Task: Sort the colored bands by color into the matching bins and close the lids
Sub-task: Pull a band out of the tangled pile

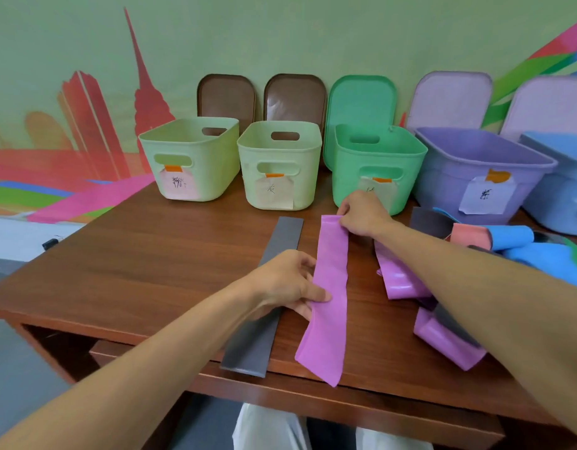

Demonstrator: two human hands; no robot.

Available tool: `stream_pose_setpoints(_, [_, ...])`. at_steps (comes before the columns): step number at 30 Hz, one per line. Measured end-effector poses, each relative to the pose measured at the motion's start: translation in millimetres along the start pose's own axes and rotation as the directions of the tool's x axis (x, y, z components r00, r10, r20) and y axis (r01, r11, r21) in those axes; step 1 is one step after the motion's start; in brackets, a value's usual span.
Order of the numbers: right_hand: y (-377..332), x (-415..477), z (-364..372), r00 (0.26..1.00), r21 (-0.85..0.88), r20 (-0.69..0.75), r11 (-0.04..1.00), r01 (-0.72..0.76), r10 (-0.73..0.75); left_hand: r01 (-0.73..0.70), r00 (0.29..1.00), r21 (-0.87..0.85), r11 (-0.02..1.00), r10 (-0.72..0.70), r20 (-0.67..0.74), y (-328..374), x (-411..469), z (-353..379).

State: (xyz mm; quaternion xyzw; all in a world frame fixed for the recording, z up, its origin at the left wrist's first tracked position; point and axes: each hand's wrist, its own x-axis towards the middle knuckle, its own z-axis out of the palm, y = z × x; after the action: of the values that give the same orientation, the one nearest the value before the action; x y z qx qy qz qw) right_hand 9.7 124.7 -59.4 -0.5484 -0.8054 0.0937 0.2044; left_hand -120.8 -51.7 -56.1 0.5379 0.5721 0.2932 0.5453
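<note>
A purple band (329, 287) lies stretched lengthwise on the wooden table (150, 271), its near end hanging over the front edge. My right hand (365, 214) pinches its far end. My left hand (287, 284) grips its middle from the left. A grey band (264, 316) lies flat just left of it, partly under my left hand. More purple bands (400, 280) are heaped under my right forearm. Blue (540, 254) and salmon (468, 235) bands lie at the right. Open bins line the back: two pale green (189, 157) (280, 164), one green (374, 164), one purple (475, 170), one blue (559, 190).
Lids lean against the wall behind the bins: two brown (227, 95) (295, 95), one green (361, 99), two lilac (452, 99) (553, 105). Each bin front carries a paper label. The table's front edge is close to my body, with a shelf below.
</note>
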Motion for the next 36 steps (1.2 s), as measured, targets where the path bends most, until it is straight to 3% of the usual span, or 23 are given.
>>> stream_pose_setpoints(6, [2,1,3,0.997,-0.082,0.062,0.996,0.047,-0.042,0.004,1.000,-0.015,1.000,-0.004,-0.028,2,-3,3])
stream_pose_setpoints(9, [-2,-1,1,0.993,-0.154,0.094,0.984,0.085,-0.071,-0.006,0.997,0.186,0.983,0.021,-0.079,4,-1,4])
stream_pose_setpoints(13, [-2,-2,-10,0.988,-0.180,0.120,0.976,0.122,-0.101,-0.034,0.990,0.547,0.837,0.104,-0.097,8,1,6])
stream_pose_setpoints(19, [6,-7,-48,0.971,-0.205,0.180,0.960,0.192,-0.156,-0.017,0.998,0.783,0.622,0.060,-0.027,21,6,2])
stream_pose_setpoints(21, [14,-10,-60,0.961,-0.197,0.217,0.956,0.218,-0.174,-0.033,0.992,0.868,0.495,0.122,-0.032,26,10,-3])
stream_pose_setpoints(23, [24,-15,-69,0.949,-0.193,0.259,0.953,0.234,-0.181,-0.067,0.978,0.890,0.450,0.206,-0.031,27,16,-4])
stream_pose_setpoints(29, [60,-22,-74,0.933,-0.249,0.327,0.938,0.239,-0.151,-0.225,0.930,0.724,0.652,0.366,-0.040,31,49,23])
stream_pose_setpoints(32, [69,-25,-67,0.905,-0.261,0.396,0.926,0.271,-0.153,-0.187,0.957,0.426,0.885,0.262,-0.124,34,57,41])
stream_pose_setpoints(36, [73,-24,-57,0.913,-0.267,0.371,0.922,0.281,-0.171,-0.162,0.966,0.264,0.951,0.208,-0.154,37,61,56])
